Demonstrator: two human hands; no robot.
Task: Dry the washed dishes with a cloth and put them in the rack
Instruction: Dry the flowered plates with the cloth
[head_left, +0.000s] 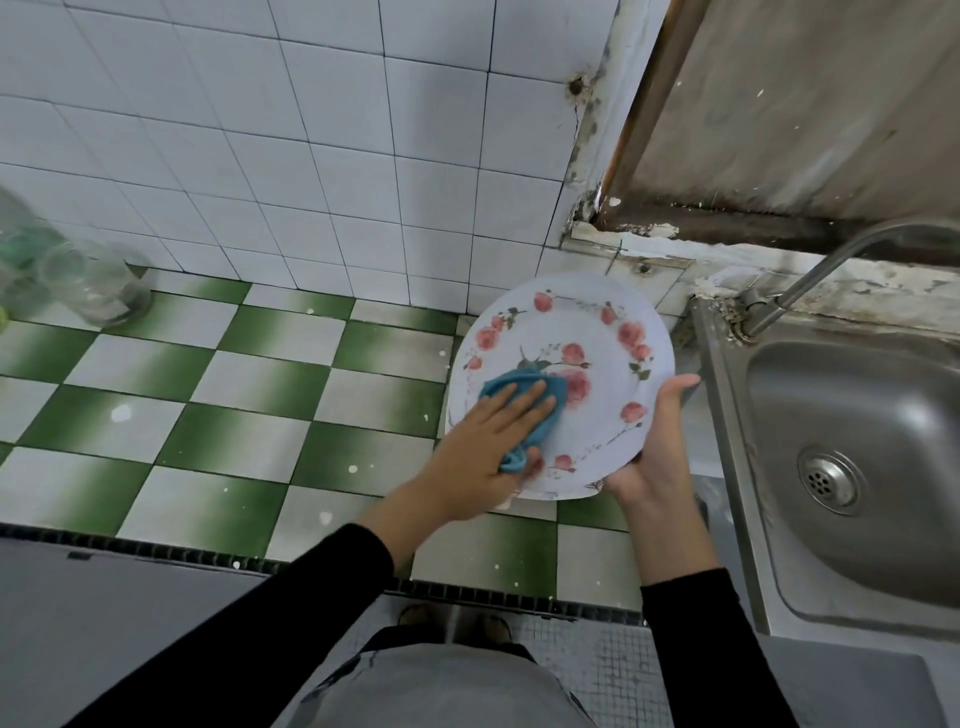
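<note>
Between our two hands, over the green-and-white tiled counter (249, 384), we hold the flowered plate (597, 332), its face tilted towards us. Our left hand (488, 441) lies flat on that face, fingers straight, pressing the blue cloth (543, 428) against it. Our right hand (654, 447) clasps the plate's right rim, fingers curled behind it. Just right of that hand lies the steel sink (857, 441), its tap (831, 265) beyond. Far left of our left hand stand clear glass jars (93, 280).

From here I cannot see the fingers of the right hand (654, 447); they lie behind the plate (587, 332). The left hand (483, 447) covers part of the cloth (501, 385). The glass jars (98, 286) are blurred and cut off at the left edge, and the sink (852, 415) is cut off at the right.
</note>
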